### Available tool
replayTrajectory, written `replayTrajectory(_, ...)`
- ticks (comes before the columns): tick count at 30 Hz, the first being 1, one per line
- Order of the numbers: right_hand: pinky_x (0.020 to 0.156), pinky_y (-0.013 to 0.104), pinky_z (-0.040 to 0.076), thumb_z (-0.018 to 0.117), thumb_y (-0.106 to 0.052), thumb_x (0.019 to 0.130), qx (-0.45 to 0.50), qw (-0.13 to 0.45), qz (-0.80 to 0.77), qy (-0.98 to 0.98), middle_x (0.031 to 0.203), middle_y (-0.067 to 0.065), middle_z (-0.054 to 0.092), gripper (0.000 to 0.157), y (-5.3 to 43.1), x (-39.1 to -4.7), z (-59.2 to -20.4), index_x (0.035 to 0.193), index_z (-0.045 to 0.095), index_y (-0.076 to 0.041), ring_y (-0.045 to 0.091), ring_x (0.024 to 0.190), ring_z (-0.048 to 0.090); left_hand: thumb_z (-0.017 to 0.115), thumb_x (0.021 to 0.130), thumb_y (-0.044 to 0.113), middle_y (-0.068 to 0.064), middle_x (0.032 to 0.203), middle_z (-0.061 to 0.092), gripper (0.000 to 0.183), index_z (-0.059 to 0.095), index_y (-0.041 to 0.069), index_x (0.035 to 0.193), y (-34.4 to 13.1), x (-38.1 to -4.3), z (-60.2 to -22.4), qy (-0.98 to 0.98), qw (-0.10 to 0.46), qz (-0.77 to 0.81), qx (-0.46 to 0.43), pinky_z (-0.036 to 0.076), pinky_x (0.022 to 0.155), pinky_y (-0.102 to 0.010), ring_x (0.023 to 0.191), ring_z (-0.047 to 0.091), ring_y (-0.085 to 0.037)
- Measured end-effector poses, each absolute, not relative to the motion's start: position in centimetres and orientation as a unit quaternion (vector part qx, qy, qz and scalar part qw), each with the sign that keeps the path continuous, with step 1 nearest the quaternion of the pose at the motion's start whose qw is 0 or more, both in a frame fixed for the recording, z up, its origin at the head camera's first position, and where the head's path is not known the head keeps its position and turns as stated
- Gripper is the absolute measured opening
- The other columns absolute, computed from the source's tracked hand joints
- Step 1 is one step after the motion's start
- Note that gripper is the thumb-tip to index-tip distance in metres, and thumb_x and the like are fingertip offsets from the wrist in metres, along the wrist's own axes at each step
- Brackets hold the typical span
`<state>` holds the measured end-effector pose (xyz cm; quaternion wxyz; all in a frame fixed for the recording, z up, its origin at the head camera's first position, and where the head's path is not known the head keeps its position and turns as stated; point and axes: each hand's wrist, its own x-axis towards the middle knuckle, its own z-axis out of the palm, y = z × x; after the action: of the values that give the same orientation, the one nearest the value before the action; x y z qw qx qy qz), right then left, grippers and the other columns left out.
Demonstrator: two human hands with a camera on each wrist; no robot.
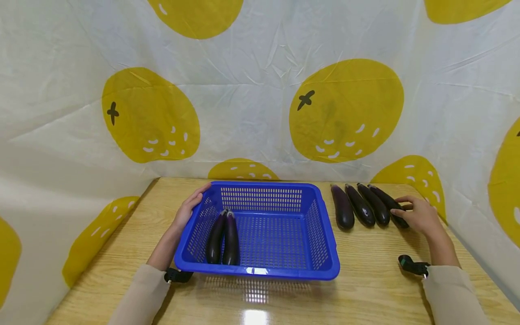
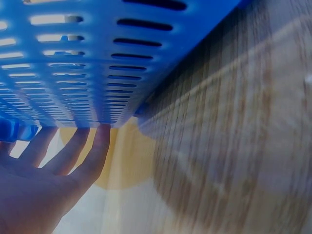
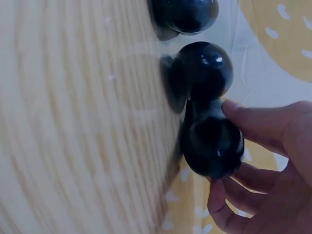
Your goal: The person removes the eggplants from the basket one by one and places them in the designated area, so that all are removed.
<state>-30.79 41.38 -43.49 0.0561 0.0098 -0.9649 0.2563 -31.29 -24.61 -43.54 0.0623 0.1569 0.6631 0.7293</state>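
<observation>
A blue plastic basket (image 1: 268, 274) with slotted walls stands on the table. Inside its left part, two dark purple eggplants (image 1: 231, 239) lie side by side. My left hand (image 1: 188, 211) is at the basket's left side, and in the left wrist view its fairly straight fingers (image 2: 100, 141) touch the slotted wall from outside. To the right of the basket, several eggplants (image 1: 342, 208) lie in a row. My right hand (image 1: 422, 219) grips the rightmost eggplant (image 1: 383, 195); in the right wrist view the thumb is on one side of this eggplant (image 3: 213, 146) and fingers on the other.
The wooden table (image 1: 365, 280) runs back to a white cloth (image 1: 243, 113) printed with large yellow fruit, which also hangs along both sides. A dark strap (image 1: 413, 265) is at my right wrist, another strap (image 1: 178, 275) at my left.
</observation>
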Motion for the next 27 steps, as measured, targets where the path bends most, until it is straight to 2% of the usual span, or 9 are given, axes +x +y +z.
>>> replayTrajectory(5,0.103,0.081,0.018,0.056,-0.026,0.106,0.011,0.052,0.262,-0.964,0.126,0.044,0.059,0.047,41.33,-30.70,-43.34,0.135,0.055,0.010,0.067,0.121,0.045,0.021,0.115,0.026,-0.017,0.173,0.015,0.055,0.017,0.004,0.165,-24.64,-31.36,-43.61,0.663,0.064,0.729,0.159,0.041,0.107,-0.015,0.159,0.014,-0.037)
replayTrajectory(8,0.101,0.077,0.026,0.057,-0.024,0.105,0.008,0.051,0.267,-0.962,0.126,0.043,0.060,0.046,41.19,-30.64,-43.29,0.135,0.056,0.011,0.064,0.117,0.053,0.023,0.115,0.026,-0.018,0.173,0.014,0.055,0.017,0.001,0.164,-24.64,-31.47,-43.70,0.661,0.057,0.731,0.160,0.040,0.108,-0.014,0.159,0.016,-0.034)
replayTrajectory(13,0.092,0.070,0.039,0.058,-0.026,0.104,-0.002,0.047,0.263,-0.964,0.128,0.043,0.060,0.047,41.01,-30.57,-43.24,0.135,0.056,0.010,0.060,0.112,0.059,0.025,0.115,0.024,-0.022,0.172,0.014,0.056,0.017,-0.002,0.163,-24.60,-31.61,-43.86,0.662,0.048,0.730,0.160,0.038,0.108,-0.013,0.151,0.031,-0.016)
replayTrajectory(14,0.092,0.070,0.039,0.058,-0.027,0.105,-0.003,0.046,0.261,-0.964,0.128,0.043,0.059,0.047,41.01,-30.56,-43.21,0.135,0.056,0.010,0.061,0.113,0.058,0.025,0.115,0.025,-0.021,0.172,0.015,0.056,0.017,-0.002,0.163,-24.62,-31.61,-43.89,0.661,0.051,0.731,0.158,0.039,0.108,-0.014,0.148,0.034,-0.013)
replayTrajectory(16,0.089,0.066,0.045,0.057,-0.026,0.105,-0.002,0.044,0.262,-0.964,0.129,0.044,0.058,0.046,41.01,-30.48,-43.17,0.135,0.057,0.010,0.059,0.110,0.061,0.024,0.115,0.026,-0.020,0.172,0.015,0.056,0.017,-0.001,0.164,-24.69,-31.59,-43.94,0.661,0.053,0.732,0.158,0.041,0.108,-0.015,0.144,0.036,-0.010)
replayTrajectory(21,0.076,0.053,0.056,0.055,-0.024,0.107,0.003,0.042,0.262,-0.964,0.129,0.045,0.057,0.044,41.15,-30.39,-43.06,0.135,0.057,0.010,0.053,0.100,0.067,0.023,0.115,0.027,-0.019,0.173,0.014,0.056,0.018,0.001,0.164,-24.76,-31.47,-43.90,0.663,0.053,0.730,0.160,0.040,0.107,-0.014,0.154,0.026,-0.024)
replayTrajectory(24,0.069,0.042,0.058,0.054,-0.025,0.107,0.003,0.039,0.269,-0.962,0.130,0.046,0.056,0.044,41.24,-30.42,-43.08,0.135,0.056,0.009,0.049,0.096,0.069,0.023,0.115,0.026,-0.018,0.173,0.015,0.055,0.018,0.001,0.164,-24.73,-31.48,-43.90,0.663,0.053,0.729,0.160,0.039,0.108,-0.012,0.158,0.016,-0.032)
replayTrajectory(27,0.067,0.038,0.057,0.054,-0.025,0.107,0.002,0.037,0.275,-0.961,0.131,0.046,0.055,0.045,41.33,-30.39,-43.15,0.137,0.054,0.009,0.050,0.097,0.068,0.022,0.115,0.026,-0.017,0.173,0.015,0.055,0.018,0.002,0.164,-24.70,-31.52,-43.94,0.661,0.056,0.731,0.161,0.039,0.108,-0.013,0.158,0.015,-0.034)
